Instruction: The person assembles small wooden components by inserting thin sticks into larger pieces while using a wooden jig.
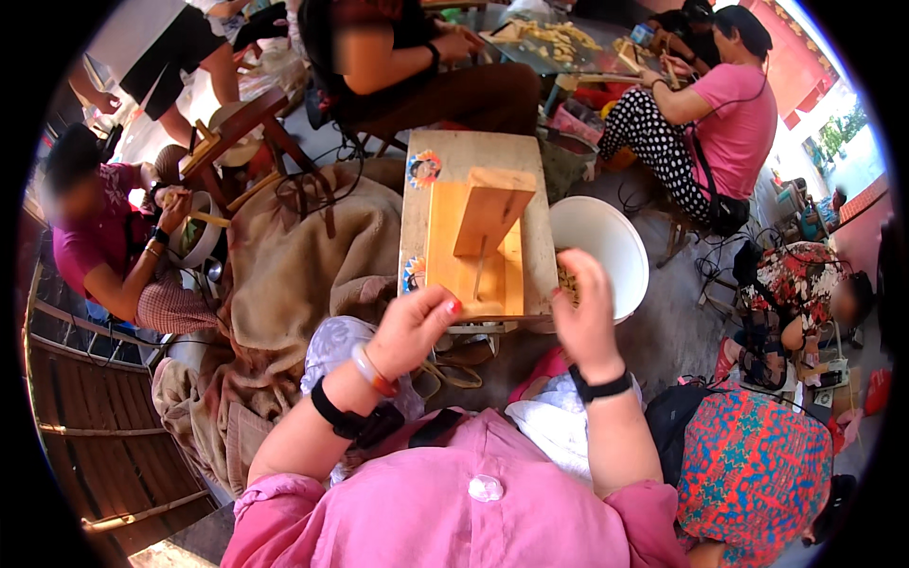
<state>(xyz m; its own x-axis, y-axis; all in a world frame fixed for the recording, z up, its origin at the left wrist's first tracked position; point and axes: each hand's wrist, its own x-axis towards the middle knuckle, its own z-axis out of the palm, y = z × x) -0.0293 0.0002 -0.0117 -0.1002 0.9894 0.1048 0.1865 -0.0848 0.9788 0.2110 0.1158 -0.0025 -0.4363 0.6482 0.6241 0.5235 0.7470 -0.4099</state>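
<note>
On a small wooden stand (414, 218) in front of me sits a wooden press-like tool (497, 213): a flat base, a raised tilted block and a thin rod beneath it. My left hand (409, 331) is closed at the tool's near left corner, thumb and fingers pressed together; whatever they hold is too small to make out. To the right, my right hand (587, 317) is bent over the near rim of a white bucket (620, 260), with a gap between thumb and fingers. Small yellow-brown pieces (568, 281) show through that gap.
Brown cloth (303, 237) lies in folds left of the stand. A seated person in pink (729, 104) works at a table (530, 47) of yellowish pieces. Another person (104, 227) sits at left by a wooden chair (237, 142). Cables (724, 270) trail over the floor at right.
</note>
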